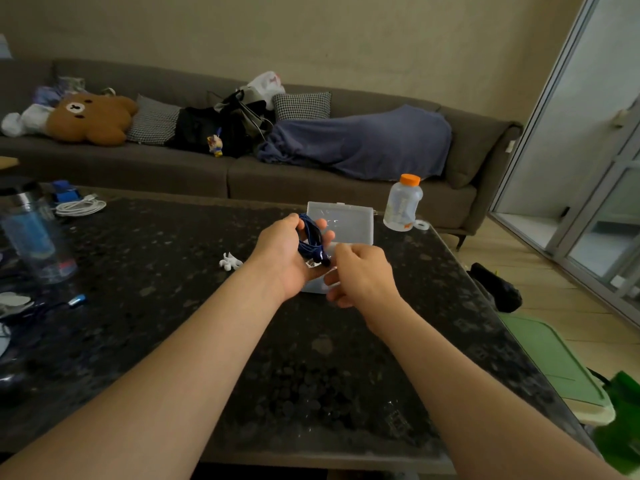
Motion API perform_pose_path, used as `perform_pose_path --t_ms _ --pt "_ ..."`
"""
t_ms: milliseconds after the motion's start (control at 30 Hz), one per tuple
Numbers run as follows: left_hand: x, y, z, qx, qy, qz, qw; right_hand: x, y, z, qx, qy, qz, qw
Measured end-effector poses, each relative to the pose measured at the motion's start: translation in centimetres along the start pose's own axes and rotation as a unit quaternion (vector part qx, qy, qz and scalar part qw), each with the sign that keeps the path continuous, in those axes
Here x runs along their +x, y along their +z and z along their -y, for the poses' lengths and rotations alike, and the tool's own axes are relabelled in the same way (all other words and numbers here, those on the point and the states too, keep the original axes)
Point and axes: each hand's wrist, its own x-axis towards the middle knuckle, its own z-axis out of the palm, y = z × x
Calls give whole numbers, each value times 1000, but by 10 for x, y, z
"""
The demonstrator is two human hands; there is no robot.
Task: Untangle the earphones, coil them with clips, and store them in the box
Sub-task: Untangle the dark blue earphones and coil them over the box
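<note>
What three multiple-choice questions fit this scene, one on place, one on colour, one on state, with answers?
1. Where is the white clip?
A) on the table, left of the left hand
B) on the sofa
C) on the floor

2. What colour is the cap of the bottle?
A) blue
B) orange
C) green

3. How is the box?
A) shut
B) upside down
C) open

Answers:
1. A: the clip lies on the dark tabletop beside the left wrist.
2. B: the cap is plainly orange.
3. C: the box's clear lid stands upright.
</note>
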Motion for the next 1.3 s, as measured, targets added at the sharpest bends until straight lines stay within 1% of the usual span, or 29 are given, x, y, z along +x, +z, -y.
perform_pose_path --t_ms 67,133,233,300,367,433,500,633,767,800,833,867,967,1000,1067,1200,1300 --pt "9 -6 -5 -6 -4 -31 1000 13 7 -5 -57 -30 -37 997" --pt "20 -14 -12 -10 9 -64 998 22 16 -11 -121 -58 -30 991" --pt "35 -31 -22 4 46 -116 992 29 36 -15 -216 -137 57 965" --pt "48 -45 -29 28 85 -154 984 37 57 -13 -250 -182 115 944" --pt "59 -58 -35 46 115 -185 975 49 82 -10 -287 -207 155 922" --pt "68 -68 -39 56 130 -201 969 62 108 -4 -325 -212 195 901" --pt "76 -76 -42 75 145 -203 965 72 131 1 -352 -206 231 883" --pt "91 -80 -46 131 182 -178 958 86 162 -3 -415 -248 273 831" --pt "106 -76 -45 174 189 -139 956 96 183 -8 -494 -247 298 779" --pt "108 -75 -44 182 190 -131 956 98 187 -8 -501 -251 295 774" --pt "111 -73 -42 186 189 -124 956 99 190 -9 -495 -253 287 780" --pt "114 -72 -41 187 185 -118 958 102 193 -9 -477 -252 277 795" --pt "119 -69 -36 178 164 -100 965 106 195 -11 -378 -244 228 864" --pt "120 -67 -35 173 157 -93 968 107 195 -12 -355 -242 209 878" --pt "120 -63 -34 158 152 -81 972 110 195 -15 -357 -238 190 883" --pt "117 -57 -32 154 159 -73 972 110 190 -22 -407 -208 188 869" --pt "115 -54 -32 155 174 -83 969 98 166 -21 -419 -213 190 862"
